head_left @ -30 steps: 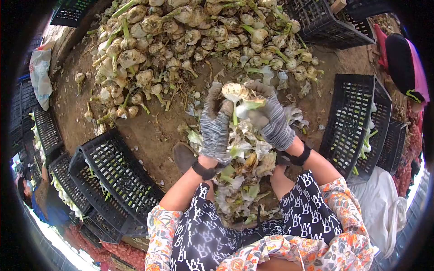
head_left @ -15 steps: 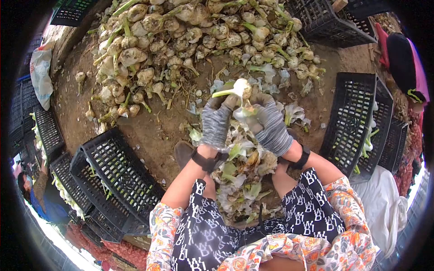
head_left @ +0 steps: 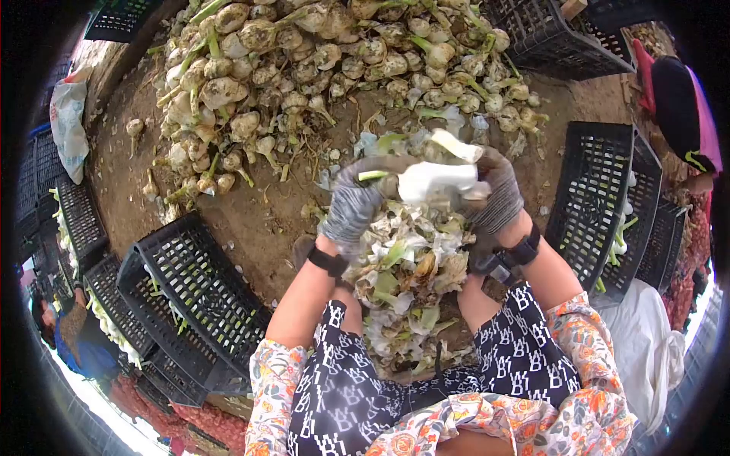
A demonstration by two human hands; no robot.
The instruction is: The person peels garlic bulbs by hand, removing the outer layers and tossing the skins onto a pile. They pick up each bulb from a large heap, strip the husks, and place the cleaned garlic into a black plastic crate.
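A whitish garlic bulb [head_left: 435, 182], blurred by motion, is between my gloved hands, with a short green stem end at its left. My left hand [head_left: 363, 194] is closed round the stem side. On the right, my right hand [head_left: 496, 190] is closed on pale peeled skin [head_left: 456, 146] that stands off above the bulb. Loose peelings [head_left: 414, 266] lie in a heap on the ground below, between my feet. Ahead is a large pile of soiled garlic bulbs [head_left: 304, 68].
Black crates stand at the left [head_left: 205, 289] and right [head_left: 589, 205], another at the top right [head_left: 559, 42]. A white sack [head_left: 639, 349] lies at the lower right. People are at the far left [head_left: 80, 338] and right edge [head_left: 684, 114].
My hands have moved apart, the right one outward and up. The bulb has turned and shows a whiter surface, and a strip of skin now stands away from it.
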